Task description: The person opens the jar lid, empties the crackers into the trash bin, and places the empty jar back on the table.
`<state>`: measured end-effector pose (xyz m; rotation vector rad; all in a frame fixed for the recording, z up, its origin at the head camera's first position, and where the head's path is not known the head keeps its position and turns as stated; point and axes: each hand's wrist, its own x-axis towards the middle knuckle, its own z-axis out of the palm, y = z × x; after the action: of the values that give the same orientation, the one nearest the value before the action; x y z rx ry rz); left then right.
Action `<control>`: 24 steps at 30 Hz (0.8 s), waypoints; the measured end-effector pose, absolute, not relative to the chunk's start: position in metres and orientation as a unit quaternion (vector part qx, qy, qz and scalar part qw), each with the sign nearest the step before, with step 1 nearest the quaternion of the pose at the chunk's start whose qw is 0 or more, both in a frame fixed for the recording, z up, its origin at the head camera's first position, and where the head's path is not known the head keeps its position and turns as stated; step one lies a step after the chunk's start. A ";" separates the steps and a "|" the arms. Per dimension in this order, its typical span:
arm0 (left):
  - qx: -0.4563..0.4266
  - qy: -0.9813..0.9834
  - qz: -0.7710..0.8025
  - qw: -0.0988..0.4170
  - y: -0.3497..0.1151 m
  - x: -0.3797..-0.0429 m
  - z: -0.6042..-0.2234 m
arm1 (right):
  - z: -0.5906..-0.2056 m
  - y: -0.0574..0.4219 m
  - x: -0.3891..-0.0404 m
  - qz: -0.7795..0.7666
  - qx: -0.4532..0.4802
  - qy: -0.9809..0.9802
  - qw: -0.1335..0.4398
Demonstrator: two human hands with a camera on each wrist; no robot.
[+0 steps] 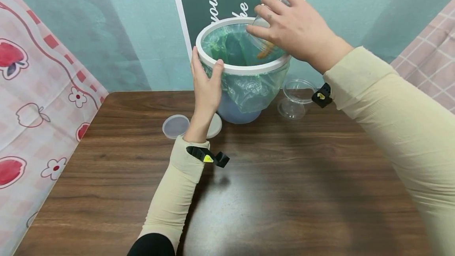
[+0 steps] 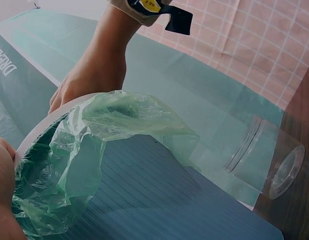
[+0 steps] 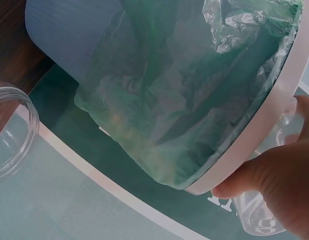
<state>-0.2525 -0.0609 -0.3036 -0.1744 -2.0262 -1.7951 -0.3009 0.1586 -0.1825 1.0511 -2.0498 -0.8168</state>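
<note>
A blue trash bin (image 1: 239, 113) with a white rim (image 1: 245, 69) stands at the table's back edge, lined with a green plastic bag (image 1: 249, 94). My left hand (image 1: 206, 86) holds the bin's near left side, thumb up by the rim. Over the far right of the opening, my right hand (image 1: 295, 25) grips a clear plastic jar (image 3: 259, 220), tilted mouth down into the bin. Some brownish stuff (image 1: 266, 50) shows at the jar's lower end; its exact kind is unclear. In the left wrist view the bag and rim hide this jar.
Another clear jar (image 1: 292, 108), uncovered, stands upright just right of the bin. Two round lids lie left of it: a translucent lid (image 1: 175, 126) and a whitish lid (image 1: 215, 126), partly behind my left wrist. A teal backdrop (image 1: 160, 50) hangs behind the wooden table (image 1: 284, 192).
</note>
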 end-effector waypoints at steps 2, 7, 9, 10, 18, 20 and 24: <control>-0.063 -0.730 -0.646 0.215 -0.061 -0.253 -0.304 | -0.182 0.160 -0.301 -0.311 0.403 -0.789 0.345; -0.062 -0.731 -0.643 0.221 -0.062 -0.253 -0.303 | -0.182 0.165 -0.303 -0.284 0.410 -0.788 0.360; -0.061 -0.731 -0.643 0.221 -0.062 -0.253 -0.304 | -0.183 0.168 -0.302 -0.268 0.405 -0.796 0.361; -0.060 -0.731 -0.643 0.219 -0.062 -0.253 -0.304 | -0.183 0.169 -0.302 -0.256 0.400 -0.803 0.360; -0.058 -0.731 -0.644 0.216 -0.060 -0.253 -0.305 | -0.180 0.184 -0.293 -0.089 0.360 -0.856 0.360; -0.059 -0.731 -0.645 0.215 -0.060 -0.253 -0.304 | -0.179 0.189 -0.289 -0.049 0.346 -0.869 0.349; -0.059 -0.733 -0.643 0.215 -0.060 -0.253 -0.304 | -0.180 0.199 -0.281 0.023 0.316 -0.889 0.331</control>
<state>-0.2527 -0.0600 -0.3039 -0.1645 -2.0318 -1.7827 -0.2807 0.1994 -0.1804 0.8263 -2.3232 0.0602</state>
